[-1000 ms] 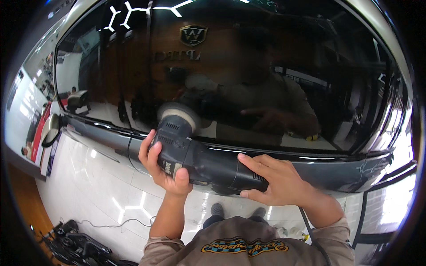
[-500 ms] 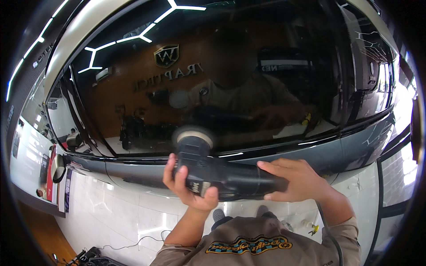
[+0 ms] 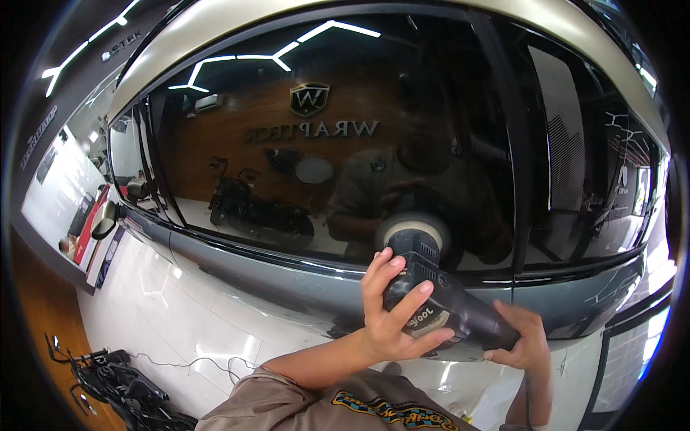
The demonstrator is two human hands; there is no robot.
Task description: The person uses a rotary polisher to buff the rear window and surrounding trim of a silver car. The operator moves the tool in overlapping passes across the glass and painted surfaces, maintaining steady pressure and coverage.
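Observation:
A black corded polisher [image 3: 467,302] is held between my two hands. Its round pale pad [image 3: 417,228] lies against the lower part of the dark car window [image 3: 302,194], blurred at the rim. My left hand [image 3: 399,312] wraps round the head end of the tool, fingers spread over the housing. Around the rear of the body closes my right hand [image 3: 525,334], the power cord running down beside that wrist. Under the window, the grey door panel [image 3: 287,284] of the car lies close to the tool's body.
A side mirror [image 3: 106,219] sticks out at the car's left end. On the floor at lower left stands a black motorcycle [image 3: 118,384], and a thin cable [image 3: 187,361] trails over the pale tiles [image 3: 151,302]. A dark-framed glass door [image 3: 632,352] is at the right.
Both hands have carried the polisher to the right along the window, its rear end now angled further down. The view has shifted, bringing more of the motorcycle into sight.

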